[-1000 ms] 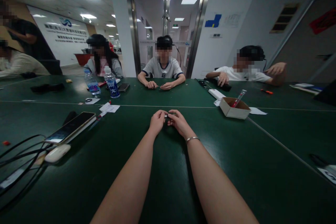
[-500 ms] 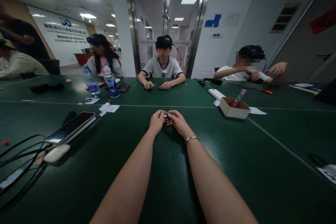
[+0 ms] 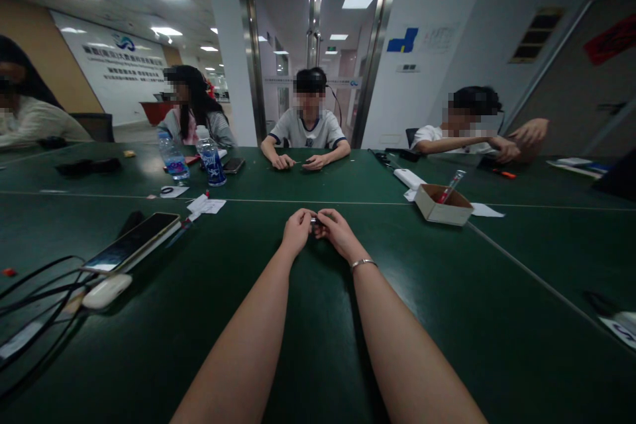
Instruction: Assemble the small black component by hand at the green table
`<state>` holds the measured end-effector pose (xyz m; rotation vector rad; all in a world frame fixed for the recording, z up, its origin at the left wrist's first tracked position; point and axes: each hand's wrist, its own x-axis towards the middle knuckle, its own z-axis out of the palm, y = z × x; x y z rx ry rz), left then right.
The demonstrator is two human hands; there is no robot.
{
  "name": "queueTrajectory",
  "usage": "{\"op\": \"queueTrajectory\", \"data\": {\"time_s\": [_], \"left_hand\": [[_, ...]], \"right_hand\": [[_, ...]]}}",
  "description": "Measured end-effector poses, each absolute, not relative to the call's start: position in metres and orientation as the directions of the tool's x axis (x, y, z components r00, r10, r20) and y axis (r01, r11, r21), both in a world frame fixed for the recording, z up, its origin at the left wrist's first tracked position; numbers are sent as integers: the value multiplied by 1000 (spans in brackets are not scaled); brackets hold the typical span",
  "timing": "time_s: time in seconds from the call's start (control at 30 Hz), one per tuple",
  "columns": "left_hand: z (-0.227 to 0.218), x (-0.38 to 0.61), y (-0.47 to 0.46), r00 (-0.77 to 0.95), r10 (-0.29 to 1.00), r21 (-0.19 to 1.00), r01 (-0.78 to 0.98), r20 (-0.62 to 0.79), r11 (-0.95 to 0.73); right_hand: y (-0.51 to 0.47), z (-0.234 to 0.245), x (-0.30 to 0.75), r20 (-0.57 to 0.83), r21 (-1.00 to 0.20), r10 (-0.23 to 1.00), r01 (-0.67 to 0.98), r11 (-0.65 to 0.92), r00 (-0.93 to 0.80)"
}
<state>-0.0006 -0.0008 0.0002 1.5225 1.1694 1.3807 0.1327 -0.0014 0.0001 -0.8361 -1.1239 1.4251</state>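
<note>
Both my forearms stretch out over the dark green table (image 3: 318, 344). My left hand (image 3: 297, 230) and my right hand (image 3: 336, 232) meet at the table's middle, fingers curled in a pinch. Between their fingertips sits a tiny metallic object (image 3: 313, 219), too small to name. A thin bracelet (image 3: 363, 263) circles my right wrist.
A phone (image 3: 130, 241), a white case (image 3: 106, 290) and black cables (image 3: 34, 291) lie at my left. An open cardboard box (image 3: 444, 204) with a pen stands at the right. Two water bottles (image 3: 211, 159) stand farther back. Other people sit across the table.
My hands stay together on the small object, hardly moved. The person at the far right has shifted an arm; a standing figure at the far left has gone from view.
</note>
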Motion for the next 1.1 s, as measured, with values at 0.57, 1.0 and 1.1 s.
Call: {"op": "queueTrajectory", "data": {"time_s": [0.57, 1.0, 1.1], "left_hand": [[2, -2, -2, -12, 957, 948, 139, 289, -285], [-5, -2, 3, -6, 951, 940, 151, 309, -305], [-6, -3, 4, -2, 954, 943, 151, 301, -297]], "right_hand": [[-2, 0, 133, 101, -951, 980, -305, 44, -173], [-1, -1, 133, 122, -950, 978, -307, 65, -169], [-2, 0, 133, 126, -951, 977, -300, 71, -169]]}}
